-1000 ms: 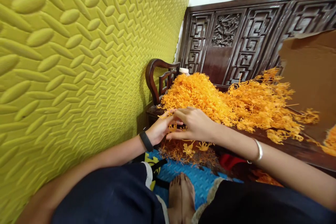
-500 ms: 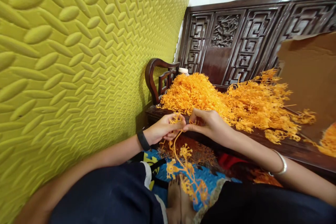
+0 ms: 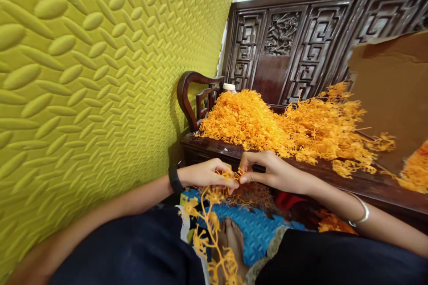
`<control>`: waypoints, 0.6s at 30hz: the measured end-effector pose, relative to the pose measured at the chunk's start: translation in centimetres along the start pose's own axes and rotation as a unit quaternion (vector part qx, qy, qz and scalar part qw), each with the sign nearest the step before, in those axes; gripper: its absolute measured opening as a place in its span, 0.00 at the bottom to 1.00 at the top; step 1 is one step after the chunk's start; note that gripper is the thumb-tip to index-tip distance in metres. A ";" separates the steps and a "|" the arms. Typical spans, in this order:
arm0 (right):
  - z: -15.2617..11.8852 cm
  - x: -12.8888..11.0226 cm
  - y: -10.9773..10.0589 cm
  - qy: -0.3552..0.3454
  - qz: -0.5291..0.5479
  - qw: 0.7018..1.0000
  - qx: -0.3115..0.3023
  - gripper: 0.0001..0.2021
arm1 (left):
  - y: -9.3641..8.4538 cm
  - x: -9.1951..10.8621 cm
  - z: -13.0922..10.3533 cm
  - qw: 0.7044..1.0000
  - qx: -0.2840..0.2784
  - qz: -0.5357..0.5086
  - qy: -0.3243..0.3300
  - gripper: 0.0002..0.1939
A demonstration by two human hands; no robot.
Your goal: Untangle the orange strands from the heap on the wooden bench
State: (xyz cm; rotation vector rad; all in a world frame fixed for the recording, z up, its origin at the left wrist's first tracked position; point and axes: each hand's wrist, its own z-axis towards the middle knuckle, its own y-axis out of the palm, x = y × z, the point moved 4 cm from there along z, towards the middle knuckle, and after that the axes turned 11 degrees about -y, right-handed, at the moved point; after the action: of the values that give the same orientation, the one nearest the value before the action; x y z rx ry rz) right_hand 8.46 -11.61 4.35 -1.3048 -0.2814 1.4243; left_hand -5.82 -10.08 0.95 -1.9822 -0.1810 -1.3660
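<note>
My left hand (image 3: 212, 174) has its fingers closed on an orange plastic sprig (image 3: 209, 220), whose branched stem hangs down over my lap and feet. Close against its fingertips, my right hand (image 3: 262, 170) pinches a small orange piece (image 3: 240, 173) between thumb and forefinger. Whether that piece is joined to the sprig is hard to tell. Behind the hands, a large heap of orange sprigs (image 3: 244, 118) lies on the dark wooden bench (image 3: 220, 144). More long orange sprigs (image 3: 327, 129) spread to its right.
A yellow textured mat (image 3: 100, 75) rises at the left. The bench has a curved armrest (image 3: 187, 98), with a white-lidded jar (image 3: 229, 87) behind it. Brown cardboard (image 3: 391, 98) leans at the right. A blue mat (image 3: 259, 231) is under my feet.
Both hands are lower in the view. The hanging sprig has swung left and down, nearer my lap. My right hand now pinches a bit of orange at the left fingertips.
</note>
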 end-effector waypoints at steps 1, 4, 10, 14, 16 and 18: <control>-0.1 0.1 0.0 0.002 0.013 1.000 -0.007 0.12 | 0.1 0.3 0.0 1.000 -0.013 0.003 0.023 0.16; -0.5 0.2 0.5 0.002 0.097 0.994 -0.051 0.11 | 0.7 0.8 -0.1 0.997 -0.069 -0.010 0.039 0.17; -1.3 0.8 2.2 -0.012 0.272 0.951 -0.144 0.11 | 2.0 1.2 -0.4 0.986 -0.162 -0.015 0.025 0.20; -1.7 1.8 3.0 0.007 0.341 0.927 -0.156 0.12 | 2.7 1.1 0.1 0.981 -0.192 -0.015 -0.002 0.20; -2.0 2.1 3.2 0.014 0.366 0.914 -0.173 0.13 | 3.1 1.1 0.4 0.979 -0.204 -0.019 -0.012 0.20; -2.2 2.1 3.3 0.009 0.373 0.907 -0.196 0.14 | 3.5 1.1 0.5 0.975 -0.220 -0.024 -0.022 0.19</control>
State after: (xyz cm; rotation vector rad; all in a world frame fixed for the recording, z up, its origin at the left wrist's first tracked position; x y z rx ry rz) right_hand 8.90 -12.04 -0.11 -1.8742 -0.0434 2.0647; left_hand -3.25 -12.64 0.15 -2.3842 0.0620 -1.4913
